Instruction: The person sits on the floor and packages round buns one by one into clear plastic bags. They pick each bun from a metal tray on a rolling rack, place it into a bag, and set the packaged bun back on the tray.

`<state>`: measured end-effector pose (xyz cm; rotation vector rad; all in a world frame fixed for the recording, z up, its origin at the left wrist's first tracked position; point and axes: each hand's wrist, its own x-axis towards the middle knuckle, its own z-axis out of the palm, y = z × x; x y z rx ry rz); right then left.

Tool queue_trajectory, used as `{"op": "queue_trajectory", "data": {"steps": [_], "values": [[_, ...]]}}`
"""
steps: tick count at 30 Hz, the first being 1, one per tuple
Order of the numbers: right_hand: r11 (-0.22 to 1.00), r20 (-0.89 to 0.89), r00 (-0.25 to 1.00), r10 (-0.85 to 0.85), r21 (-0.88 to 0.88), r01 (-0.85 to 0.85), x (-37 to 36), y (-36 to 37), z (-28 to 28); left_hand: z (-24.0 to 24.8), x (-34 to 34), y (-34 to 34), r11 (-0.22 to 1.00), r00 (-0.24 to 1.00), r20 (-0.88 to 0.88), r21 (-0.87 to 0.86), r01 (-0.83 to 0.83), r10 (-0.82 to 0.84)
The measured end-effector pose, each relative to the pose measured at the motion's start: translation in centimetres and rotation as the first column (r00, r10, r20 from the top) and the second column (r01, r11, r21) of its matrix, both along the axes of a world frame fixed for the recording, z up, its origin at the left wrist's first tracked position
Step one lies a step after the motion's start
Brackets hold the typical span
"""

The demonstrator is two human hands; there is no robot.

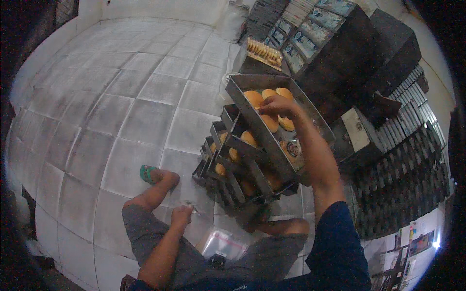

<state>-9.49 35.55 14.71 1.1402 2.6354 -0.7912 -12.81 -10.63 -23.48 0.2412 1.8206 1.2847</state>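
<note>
My right hand (280, 106) reaches into the top metal tray (252, 118), its fingers curled down on a golden bread bun (268, 122). Several more buns, such as one bun (253, 99) at the tray's far left, lie around it. Low over the floor, my left hand (181, 216) is closed, with a small pale, shiny thing at its fingertips that is too blurred to name. Between my thighs rests a stack of clear plastic bags (224, 244) with a pinkish edge. A dark round object (217, 261) sits at its near end.
Under the top tray, more metal trays with buns (249, 138) are stacked crosswise. A box of packed rolls (264, 54) stands behind them. Tall dark stacks (340, 53) and rows of piled trays (403, 174) line the right. Pale floor tiles (145, 116) stretch left; my foot wears a green sandal (147, 174).
</note>
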Motion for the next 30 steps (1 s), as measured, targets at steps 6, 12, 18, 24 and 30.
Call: {"op": "queue_trajectory", "data": {"steps": [6, 12, 18, 24, 30], "values": [[0.973, 0.118, 0.987, 0.109, -0.216, -0.081, 4.3, -3.1, 2.0, 0.3, 0.4, 0.6, 0.99, 0.979, 0.202, 0.129, -0.057, 0.03], [0.932, -0.271, 0.933, 0.236, -0.21, -0.297, 7.7, -2.9, 0.2, 1.1, 1.3, 0.8, 0.97, 0.96, 0.277, 0.217, -0.105, 0.042], [0.957, -0.607, 0.781, 0.147, -0.112, -0.266, 16.2, -5.1, 2.0, 0.4, 0.4, -0.8, 0.902, 0.775, 0.632, 0.334, -0.272, -0.001], [0.97, -0.724, 0.666, -0.182, -0.243, 0.001, 21.6, -29.9, 0.5, 12.4, 4.9, -4.8, 0.743, 0.37, 0.924, 0.314, -0.591, -0.096], [0.951, -0.887, 0.352, -0.299, -0.247, 0.187, 21.9, -45.0, -10.7, 22.3, 10.8, -3.0, 0.836, 0.627, 0.766, 0.249, -0.488, 0.139]]}}
